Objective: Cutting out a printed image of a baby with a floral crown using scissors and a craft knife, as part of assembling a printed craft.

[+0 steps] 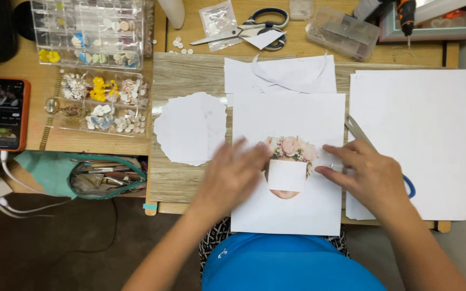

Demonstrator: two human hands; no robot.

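Both hands are pressing flat on a white sheet lying near the front edge of the wooden surface. Spread open and gripping nothing, the left hand is pinning the sheet's left side, probably to stop it sliding. Fingers loosely curled, the right hand is resting on the right edge, fingertips pointing at a small white paper rectangle covering part of a printed flower-crown picture. Blue-handled scissors are lying partly under that hand. Farther left, a rough-cut paper round is sitting beside clear bead trays, and an orange-cased phone is lying at the far left.
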